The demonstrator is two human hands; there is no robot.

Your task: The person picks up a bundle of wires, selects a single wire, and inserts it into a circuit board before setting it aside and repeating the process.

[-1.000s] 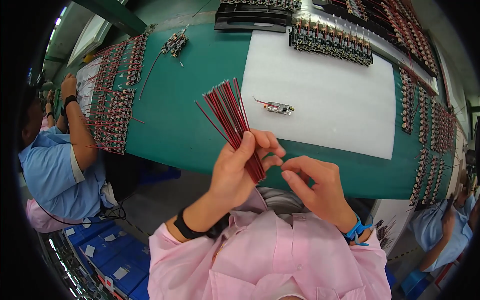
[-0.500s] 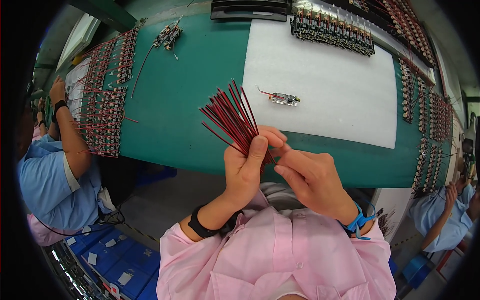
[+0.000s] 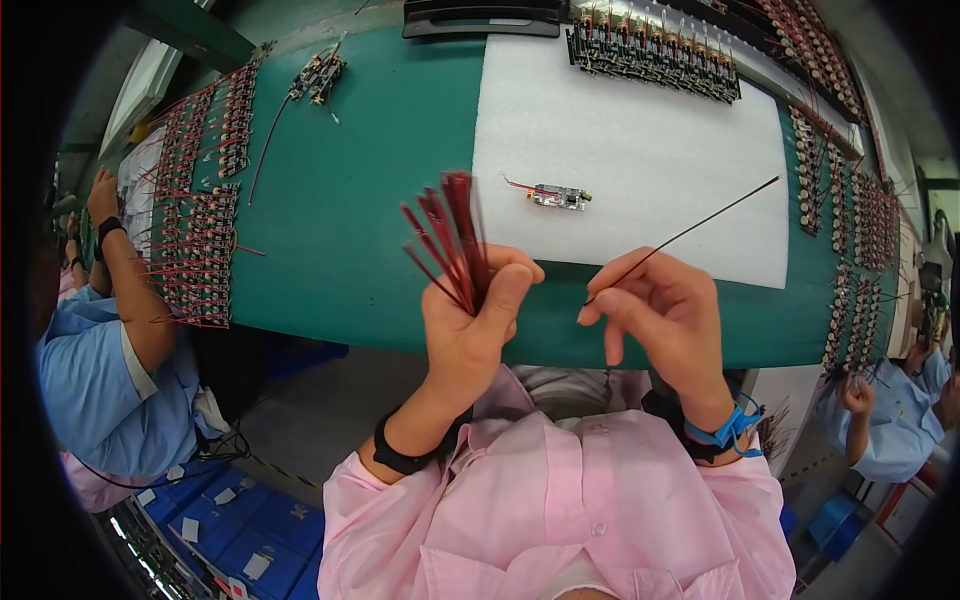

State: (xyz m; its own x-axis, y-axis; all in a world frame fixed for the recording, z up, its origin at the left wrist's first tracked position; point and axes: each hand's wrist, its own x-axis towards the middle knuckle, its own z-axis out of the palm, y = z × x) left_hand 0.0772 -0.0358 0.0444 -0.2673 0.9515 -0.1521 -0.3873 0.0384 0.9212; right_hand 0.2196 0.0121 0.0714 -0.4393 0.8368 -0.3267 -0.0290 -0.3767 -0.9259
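My left hand (image 3: 475,315) is closed round a bundle of red and black wires (image 3: 447,240), whose upper ends fan out and are smeared by motion. To its right, my right hand (image 3: 660,310) pinches one thin dark wire (image 3: 705,219) between thumb and fingers; it slants up to the right over a white foam sheet (image 3: 640,130). Beyond the hands, on that sheet, lies a small circuit board (image 3: 558,196) with a red lead at its left end. Both hands are held above the near edge of the green table (image 3: 350,230).
Rows of circuit boards stand at the left (image 3: 205,250), at the right (image 3: 840,240) and along the foam's far edge (image 3: 655,55). Two joined boards (image 3: 318,75) lie far left. A black tray (image 3: 485,17) sits at the back. People in blue work on both sides.
My right hand has moved right, away from the bundle, with a single wire drawn out of it. The left hand with the bundle has shifted slightly left.
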